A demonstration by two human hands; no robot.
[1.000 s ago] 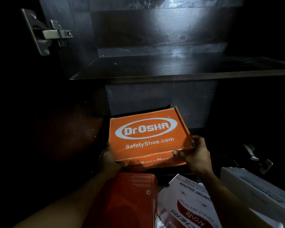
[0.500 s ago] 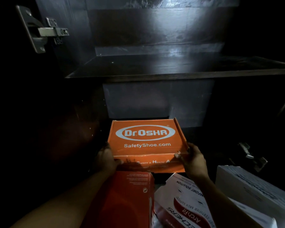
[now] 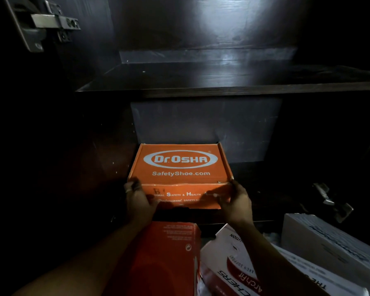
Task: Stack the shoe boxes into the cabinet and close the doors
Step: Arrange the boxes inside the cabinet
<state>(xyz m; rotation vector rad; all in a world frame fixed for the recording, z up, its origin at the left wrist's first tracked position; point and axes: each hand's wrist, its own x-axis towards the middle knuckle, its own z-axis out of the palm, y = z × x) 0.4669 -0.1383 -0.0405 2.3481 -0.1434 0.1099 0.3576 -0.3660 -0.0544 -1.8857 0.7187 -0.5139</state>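
The orange shoe box (image 3: 179, 165), printed "Dr.OSHA" and "SafetyShoe.com" on its shut lid, sits in the lower compartment of the dark cabinet (image 3: 205, 124). It is under the shelf (image 3: 222, 86), toward the left side and close to the back panel. Whether its bottom lies flat on the cabinet floor is lost in the dark, and nothing of its contents shows.

The left hand (image 3: 138, 199) holds the box's near left corner, its grip curled over the lid edge. The right hand (image 3: 236, 201) holds the near right corner, its grip wrapped round the side with the thumb laid along the front face.

In front of the cabinet a red box (image 3: 165, 257) lies partly under the left forearm. Just beside it on the right is a white box (image 3: 229, 259) printed "ArchFit", crossed by the right forearm. A second white box (image 3: 320, 244) lies farther right.

One metal hinge (image 3: 49, 22) is fixed high on the cabinet's left side, and another hinge (image 3: 331, 199) shows low on the right, above the second white box.
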